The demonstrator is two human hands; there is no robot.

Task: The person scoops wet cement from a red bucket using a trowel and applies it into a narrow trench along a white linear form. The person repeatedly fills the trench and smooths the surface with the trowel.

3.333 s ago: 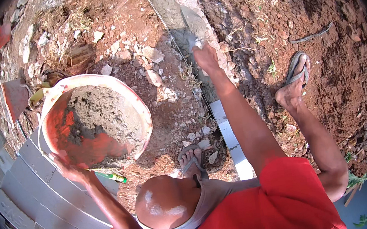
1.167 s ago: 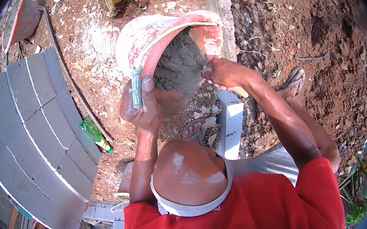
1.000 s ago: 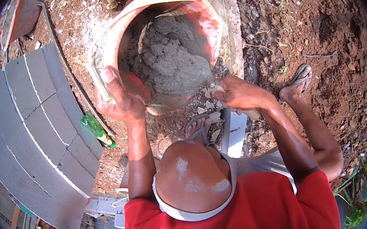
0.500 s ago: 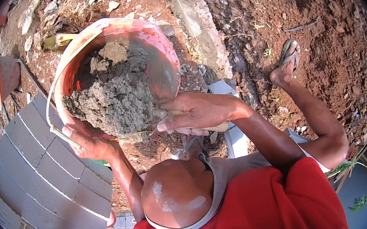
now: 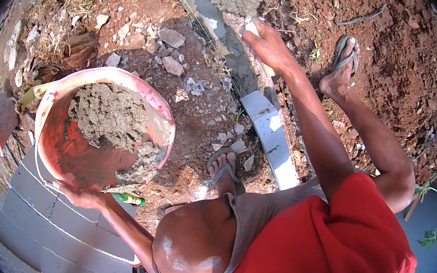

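My left hand (image 5: 82,196) grips the near rim of a round red bucket (image 5: 161,116) that sits tilted on the ground at the left. The bucket is partly filled with grey mortar (image 5: 105,114). My right hand (image 5: 270,47) is stretched far forward. It is closed on a small pale tool and rests on a strip of wet grey mortar (image 5: 229,43) laid along the red earth. A white block (image 5: 274,141) lies in line with that strip, nearer to me.
My feet in sandals stand by the block (image 5: 224,165) and on the earth at right (image 5: 345,63). A green bottle (image 5: 128,199) lies under the bucket. Grey block paving (image 5: 40,227) runs along the left. Loose stones (image 5: 171,50) lie beyond the bucket.
The bucket, held up close and tipped with my right hand at its mortar, has dropped back to the left. My right hand has moved forward onto the mortar strip.
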